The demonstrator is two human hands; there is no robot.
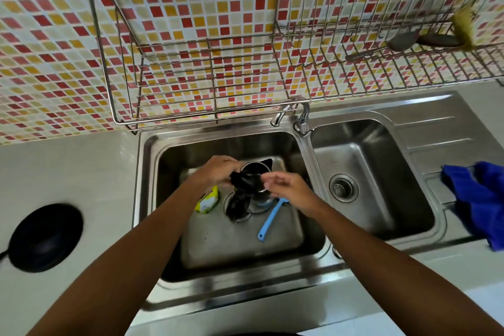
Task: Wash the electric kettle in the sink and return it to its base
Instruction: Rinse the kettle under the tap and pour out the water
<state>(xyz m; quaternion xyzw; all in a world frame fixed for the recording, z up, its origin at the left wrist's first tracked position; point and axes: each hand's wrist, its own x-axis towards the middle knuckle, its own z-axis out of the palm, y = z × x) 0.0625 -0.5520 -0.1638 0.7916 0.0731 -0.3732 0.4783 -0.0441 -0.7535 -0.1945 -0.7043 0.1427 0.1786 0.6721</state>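
- left hand (pixel 218 172) grips kettle (pixel 257 169) by its black top, steadying it for washing
- right hand (pixel 286 185) loose-fingered at the rim, holding nothing; contact unclear
- kettle sits in left sink (pixel 143 185) basin, over the drain
- yellow pack (pixel 207 200) and blue brush (pixel 270 218) beside it, in reach
- base (pixel 45 237) on counter (pixel 81 177) left of sink, likely kept dry

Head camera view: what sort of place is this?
Likely a home kitchen: a stainless steel double-bowl sink, a wire dish rack against red-and-yellow mosaic wall tiles, and a steel electric kettle with a black lid in it.
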